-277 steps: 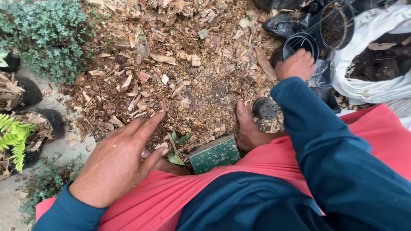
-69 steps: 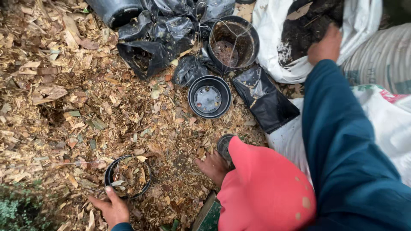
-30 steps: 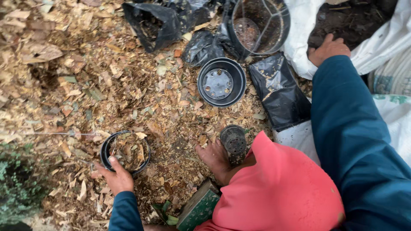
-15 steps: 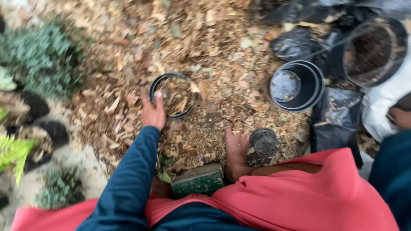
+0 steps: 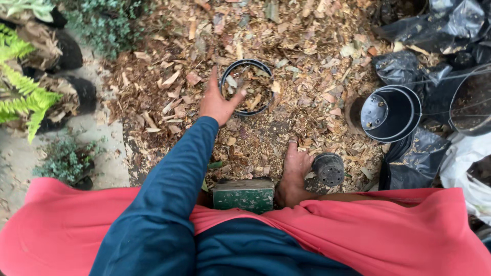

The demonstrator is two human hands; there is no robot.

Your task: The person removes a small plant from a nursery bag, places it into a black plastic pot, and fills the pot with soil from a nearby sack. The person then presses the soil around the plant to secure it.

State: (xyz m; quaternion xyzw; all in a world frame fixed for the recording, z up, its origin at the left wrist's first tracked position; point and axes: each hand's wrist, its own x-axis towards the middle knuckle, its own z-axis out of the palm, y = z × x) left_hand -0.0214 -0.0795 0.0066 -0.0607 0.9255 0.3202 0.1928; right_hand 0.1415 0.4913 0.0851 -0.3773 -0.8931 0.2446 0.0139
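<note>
One hand shows, the left hand (image 5: 217, 105), reaching out on a dark blue sleeve (image 5: 169, 194); its grip is loose, the fingers spread wide and closed on nothing, thumb touching the near-left rim of a round black plastic pot (image 5: 247, 87) sunk in the brown wood-chip and dry-leaf mulch (image 5: 307, 46) and partly filled with the same litter. The right hand is out of view. Toward the body from the grip, a bare foot (image 5: 294, 174) rests on the mulch, with a small black upturned pot (image 5: 328, 169) just beside it and a green rectangular block (image 5: 244, 194) on its other side. Well off to the right of the grip lie stacked empty black pots (image 5: 391, 112) tipped on their side among crumpled black plastic bags (image 5: 434, 36). Left of the grip stand ferns in black bags (image 5: 30, 97).
</note>
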